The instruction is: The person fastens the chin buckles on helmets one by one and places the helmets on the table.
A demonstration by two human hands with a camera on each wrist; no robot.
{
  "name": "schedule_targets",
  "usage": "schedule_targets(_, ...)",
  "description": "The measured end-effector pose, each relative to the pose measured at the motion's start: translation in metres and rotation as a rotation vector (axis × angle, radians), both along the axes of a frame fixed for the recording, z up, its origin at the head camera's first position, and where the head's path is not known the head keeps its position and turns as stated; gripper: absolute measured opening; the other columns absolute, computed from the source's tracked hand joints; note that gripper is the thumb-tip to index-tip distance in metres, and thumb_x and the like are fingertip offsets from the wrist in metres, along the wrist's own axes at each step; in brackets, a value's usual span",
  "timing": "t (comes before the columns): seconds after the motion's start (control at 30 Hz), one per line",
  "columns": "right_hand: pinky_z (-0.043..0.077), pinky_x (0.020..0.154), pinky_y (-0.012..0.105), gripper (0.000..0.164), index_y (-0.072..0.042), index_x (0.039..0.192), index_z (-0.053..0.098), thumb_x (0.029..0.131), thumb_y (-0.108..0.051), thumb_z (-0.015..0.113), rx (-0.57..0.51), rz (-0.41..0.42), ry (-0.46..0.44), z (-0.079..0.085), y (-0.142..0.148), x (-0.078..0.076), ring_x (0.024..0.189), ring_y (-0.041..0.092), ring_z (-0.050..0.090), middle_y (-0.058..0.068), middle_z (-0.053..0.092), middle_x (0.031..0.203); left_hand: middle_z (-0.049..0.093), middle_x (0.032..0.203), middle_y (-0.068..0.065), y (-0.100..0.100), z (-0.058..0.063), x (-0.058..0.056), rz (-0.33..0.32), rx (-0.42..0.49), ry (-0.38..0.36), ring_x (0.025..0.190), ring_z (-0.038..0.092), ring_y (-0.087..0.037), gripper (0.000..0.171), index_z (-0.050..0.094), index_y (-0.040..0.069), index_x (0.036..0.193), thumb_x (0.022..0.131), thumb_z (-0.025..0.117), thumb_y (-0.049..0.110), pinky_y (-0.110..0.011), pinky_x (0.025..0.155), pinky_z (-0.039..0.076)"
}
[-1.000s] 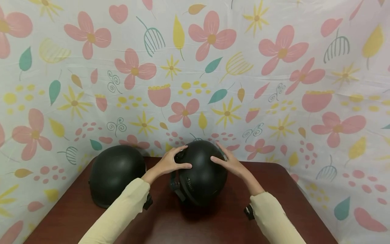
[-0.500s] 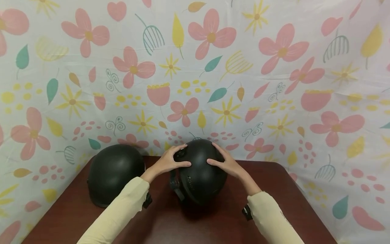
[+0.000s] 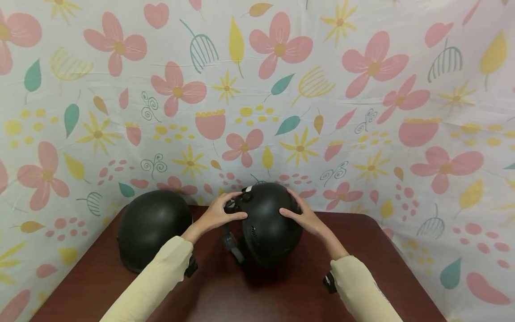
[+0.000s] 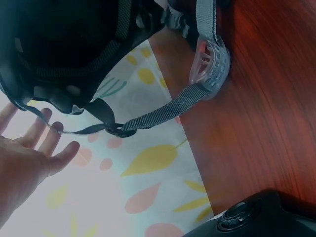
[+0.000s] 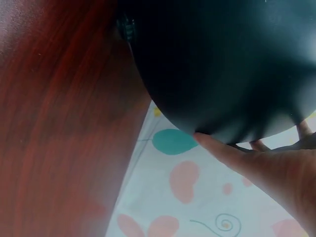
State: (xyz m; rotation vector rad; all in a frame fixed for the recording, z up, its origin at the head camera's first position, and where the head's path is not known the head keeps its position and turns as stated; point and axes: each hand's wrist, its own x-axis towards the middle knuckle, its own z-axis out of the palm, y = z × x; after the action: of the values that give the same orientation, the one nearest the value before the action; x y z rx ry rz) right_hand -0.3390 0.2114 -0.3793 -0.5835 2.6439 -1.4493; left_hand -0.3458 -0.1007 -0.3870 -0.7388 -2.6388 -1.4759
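Note:
A matte black helmet [image 3: 271, 223] stands tilted at the middle of the table, its opening turned left. My right hand [image 3: 302, 217] holds its right side, thumb on the shell [image 5: 237, 84] and the other fingers around the far side. On the left side my left hand [image 3: 221, 212] is at the rim, thumb tip at the shell's edge. In the left wrist view its fingers [image 4: 49, 143] are spread and fairly straight beside the dark chin strap [image 4: 158, 113]. A clear plastic piece [image 4: 211, 66] on the strap hangs below the opening.
A second black helmet [image 3: 154, 230] sits dome-up at the left, close to my left forearm. The dark red wooden table [image 3: 249, 308] ends at a flower-printed cloth [image 3: 257, 112] behind. A small black device [image 3: 330, 282] is on my right wrist.
The held helmet has turned slightly, showing more of a buckle and a white tag at its upper left. My left hand has slid a little left toward the rim; my right thumb has shifted slightly right.

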Motion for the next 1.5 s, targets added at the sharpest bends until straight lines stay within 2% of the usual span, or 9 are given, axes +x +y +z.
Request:
schedule_targets(0.1,0.029,0.109,0.068,0.083,-0.023,0.159,0.009,0.095,-0.041,0.059,-0.032,-0.016,-0.045,-0.001,0.000,0.004,0.149,0.045,0.015,0.017,0.007,0.164,0.036,0.157,-0.009,0.001,0.002,0.002,-0.012,0.025,-0.008,0.143,0.035,-0.037,0.075,0.041,0.022,0.149,0.085,0.073,0.044,-0.059,0.112,0.032)
schedule_targets(0.2,0.038,0.105,0.064,0.082,-0.025,0.158,0.010,0.095,-0.040,0.059,-0.062,-0.026,-0.091,-0.002,-0.001,0.008,0.147,0.047,0.020,0.018,0.012,0.162,0.037,0.156,-0.011,0.001,0.003,0.003,-0.035,0.056,-0.018,0.139,0.040,-0.038,0.075,0.039,0.021,0.150,0.086,0.072,0.042,-0.059,0.110,0.036)
schedule_targets(0.37,0.046,0.099,0.059,0.082,-0.024,0.158,0.011,0.094,-0.037,0.061,-0.090,-0.025,-0.107,-0.002,-0.001,0.011,0.145,0.048,0.026,0.020,0.019,0.159,0.037,0.155,-0.015,0.003,0.005,0.001,-0.070,0.094,-0.030,0.134,0.046,-0.037,0.074,0.036,0.016,0.151,0.089,0.071,0.035,-0.053,0.109,0.040)
schedule_targets(0.67,0.039,0.106,0.062,0.081,-0.025,0.158,0.011,0.095,-0.039,0.060,-0.062,-0.047,-0.105,-0.002,0.003,0.010,0.145,0.047,0.025,0.021,0.018,0.159,0.035,0.155,-0.019,0.009,0.008,0.001,-0.092,0.103,-0.048,0.134,0.045,-0.040,0.071,0.032,0.010,0.153,0.092,0.067,0.019,-0.053,0.111,0.038)
schedule_targets(0.87,0.027,0.112,0.066,0.083,-0.026,0.158,0.012,0.093,-0.043,0.061,-0.032,-0.057,-0.091,0.012,0.002,0.010,0.149,0.046,0.015,0.018,0.008,0.164,0.030,0.157,-0.022,0.011,0.016,0.005,-0.105,0.093,-0.073,0.136,0.042,-0.043,0.070,0.031,0.005,0.152,0.091,0.066,0.012,-0.055,0.110,0.037)
schedule_targets(1.0,0.023,0.112,0.069,0.085,-0.026,0.157,0.018,0.089,-0.046,0.065,0.026,-0.049,-0.013,0.026,-0.007,0.007,0.150,0.045,0.012,0.014,0.010,0.165,0.030,0.157,-0.020,0.012,0.012,0.000,-0.094,0.095,-0.059,0.136,0.042,-0.042,0.070,0.031,0.008,0.152,0.092,0.066,0.015,-0.055,0.110,0.038)
schedule_targets(1.17,0.025,0.112,0.068,0.089,-0.023,0.156,0.023,0.085,-0.048,0.070,0.118,-0.010,0.070,0.033,-0.021,0.005,0.149,0.042,0.018,0.017,0.016,0.163,0.034,0.156,-0.017,0.014,0.005,-0.005,-0.094,0.107,-0.033,0.133,0.045,-0.039,0.070,0.033,0.013,0.152,0.092,0.068,0.023,-0.053,0.109,0.040)
schedule_targets(1.33,0.024,0.111,0.070,0.092,-0.023,0.156,0.025,0.082,-0.048,0.073,0.163,-0.026,0.049,0.028,-0.023,0.005,0.148,0.046,0.014,0.019,0.007,0.163,0.036,0.155,-0.015,0.014,0.005,-0.005,-0.093,0.101,-0.040,0.133,0.046,-0.037,0.073,0.034,0.015,0.152,0.090,0.069,0.032,-0.052,0.108,0.041)
schedule_targets(1.5,0.024,0.110,0.070,0.092,-0.024,0.156,0.025,0.082,-0.049,0.074,0.140,-0.026,0.029,0.026,-0.022,0.005,0.148,0.047,0.012,0.019,0.003,0.164,0.034,0.157,-0.013,0.012,0.009,-0.001,-0.068,0.068,-0.064,0.137,0.042,-0.037,0.079,0.034,0.019,0.153,0.087,0.070,0.043,-0.056,0.108,0.039)
